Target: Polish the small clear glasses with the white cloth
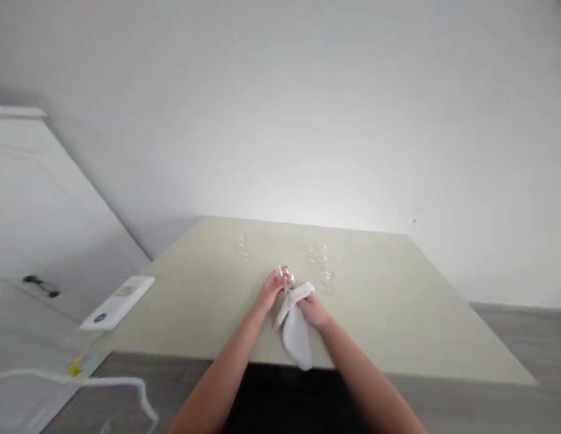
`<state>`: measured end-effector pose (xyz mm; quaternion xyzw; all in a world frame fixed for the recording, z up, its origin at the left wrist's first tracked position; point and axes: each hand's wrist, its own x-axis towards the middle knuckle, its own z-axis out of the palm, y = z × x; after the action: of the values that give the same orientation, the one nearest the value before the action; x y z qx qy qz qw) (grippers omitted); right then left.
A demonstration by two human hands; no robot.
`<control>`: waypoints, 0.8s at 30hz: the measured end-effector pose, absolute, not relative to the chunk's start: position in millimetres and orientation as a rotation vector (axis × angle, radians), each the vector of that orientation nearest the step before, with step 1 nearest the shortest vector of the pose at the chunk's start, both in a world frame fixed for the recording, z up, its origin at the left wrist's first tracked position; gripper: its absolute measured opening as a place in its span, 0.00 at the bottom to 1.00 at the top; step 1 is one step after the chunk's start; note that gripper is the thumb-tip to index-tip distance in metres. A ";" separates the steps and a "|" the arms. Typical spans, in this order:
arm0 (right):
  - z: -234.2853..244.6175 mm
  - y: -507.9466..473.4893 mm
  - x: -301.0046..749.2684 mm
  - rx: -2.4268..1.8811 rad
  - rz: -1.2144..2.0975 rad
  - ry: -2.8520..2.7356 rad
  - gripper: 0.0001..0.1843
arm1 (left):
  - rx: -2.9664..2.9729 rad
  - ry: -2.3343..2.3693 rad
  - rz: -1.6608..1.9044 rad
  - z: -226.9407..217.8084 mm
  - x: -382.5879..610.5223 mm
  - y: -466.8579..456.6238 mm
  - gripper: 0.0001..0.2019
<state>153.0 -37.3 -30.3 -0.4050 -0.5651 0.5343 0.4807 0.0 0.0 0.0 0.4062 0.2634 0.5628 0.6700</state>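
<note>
Left fingers grip clear cup, right fingers pinch white cloth by surface front edge; cloth snagging could drop cup.

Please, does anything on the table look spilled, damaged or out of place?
Nothing stands out: the left hand holds a transparent glass, the right hand a white cloth, and no spill shows on the table. The glass is too blurred to exclude small cracks.

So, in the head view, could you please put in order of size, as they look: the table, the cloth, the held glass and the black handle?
Largest to smallest:
1. Table
2. Cloth
3. Held glass and black handle: too close to rank
</note>
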 end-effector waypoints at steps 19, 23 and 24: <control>-24.2 -36.5 154.6 -0.987 1.219 -1.432 0.17 | 0.993 0.676 1.344 4.2 2.8 -3.4 0.22; -23.4 -37.0 154.6 -0.979 1.206 -1.448 0.18 | 0.959 0.656 1.286 3.7 2.2 -2.9 0.25; -23.4 -37.1 154.6 -0.983 1.200 -1.445 0.18 | 0.941 0.629 1.272 3.8 2.0 -3.3 0.25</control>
<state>154.6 -37.1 -23.4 -0.4045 -0.5946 0.4939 0.4887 2.0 -3.3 3.8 0.4159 0.2779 0.5620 0.6588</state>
